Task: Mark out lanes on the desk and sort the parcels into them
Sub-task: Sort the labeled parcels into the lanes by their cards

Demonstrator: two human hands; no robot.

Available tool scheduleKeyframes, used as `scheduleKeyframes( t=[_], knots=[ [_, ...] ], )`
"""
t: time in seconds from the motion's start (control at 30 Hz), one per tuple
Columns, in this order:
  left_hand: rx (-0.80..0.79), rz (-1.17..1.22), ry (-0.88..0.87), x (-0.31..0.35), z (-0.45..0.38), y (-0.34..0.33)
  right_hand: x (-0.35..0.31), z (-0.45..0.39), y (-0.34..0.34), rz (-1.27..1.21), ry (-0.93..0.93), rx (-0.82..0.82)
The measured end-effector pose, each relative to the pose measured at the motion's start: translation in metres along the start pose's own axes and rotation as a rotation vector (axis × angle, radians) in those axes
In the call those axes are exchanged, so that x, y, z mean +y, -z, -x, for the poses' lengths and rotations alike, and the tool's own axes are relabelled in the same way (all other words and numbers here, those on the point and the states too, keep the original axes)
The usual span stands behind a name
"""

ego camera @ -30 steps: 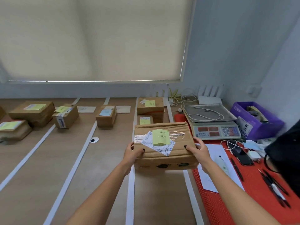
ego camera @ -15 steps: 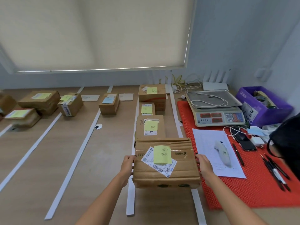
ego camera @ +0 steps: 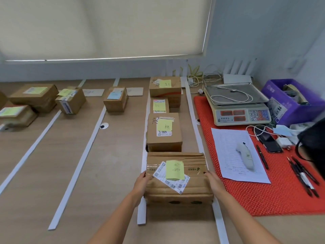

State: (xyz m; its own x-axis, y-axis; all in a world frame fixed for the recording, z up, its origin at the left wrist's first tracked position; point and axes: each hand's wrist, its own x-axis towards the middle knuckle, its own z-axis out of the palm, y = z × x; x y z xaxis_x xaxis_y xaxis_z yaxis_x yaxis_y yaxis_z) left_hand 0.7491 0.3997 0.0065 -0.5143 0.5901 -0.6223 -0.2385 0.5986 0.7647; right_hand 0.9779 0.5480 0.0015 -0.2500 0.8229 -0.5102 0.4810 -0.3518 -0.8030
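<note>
Got my left hand (ego camera: 142, 182) and right hand (ego camera: 213, 180) clamped on both ends of the cardboard parcel (ego camera: 177, 178), fingers curled around its sides. It sits just left of the red mat (ego camera: 263, 196), right behind another taped box (ego camera: 164, 132).

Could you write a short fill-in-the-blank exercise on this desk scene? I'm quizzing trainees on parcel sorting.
1. Both hands, left hand and right hand, hold one ____ parcel.
2. Its sticky note is ____ in colour.
3. The scale stands on a ____ mat.
4. The lanes are marked by ____ strips.

Missing words: cardboard; yellow; red; white
</note>
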Motion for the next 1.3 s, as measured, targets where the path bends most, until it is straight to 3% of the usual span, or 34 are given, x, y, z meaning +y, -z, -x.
scheduleKeyframes(
  t=[0.23,0.43,0.6,0.83,1.17,1.3],
  knots=[
    [0.067,-0.015,-0.098,0.028,0.000,0.006,-0.031,-0.001,0.009,0.111,0.087,0.081],
    [0.054,0.067,-0.292,0.109,0.011,0.037,-0.120,0.004,0.009,0.104,0.291,0.090],
    [0.098,0.058,-0.464,0.160,0.023,0.070,-0.198,0.017,-0.037,0.118,0.476,-0.008],
    [0.152,0.066,-0.554,0.174,0.012,0.171,-0.261,0.045,-0.153,0.129,0.591,-0.109],
    [0.142,-0.045,-0.581,0.154,-0.030,0.419,-0.308,0.079,-0.407,0.010,0.627,-0.062],
    [0.126,-0.047,-0.548,0.147,-0.029,0.495,-0.321,0.104,-0.486,0.104,0.596,-0.156]
  ],
)
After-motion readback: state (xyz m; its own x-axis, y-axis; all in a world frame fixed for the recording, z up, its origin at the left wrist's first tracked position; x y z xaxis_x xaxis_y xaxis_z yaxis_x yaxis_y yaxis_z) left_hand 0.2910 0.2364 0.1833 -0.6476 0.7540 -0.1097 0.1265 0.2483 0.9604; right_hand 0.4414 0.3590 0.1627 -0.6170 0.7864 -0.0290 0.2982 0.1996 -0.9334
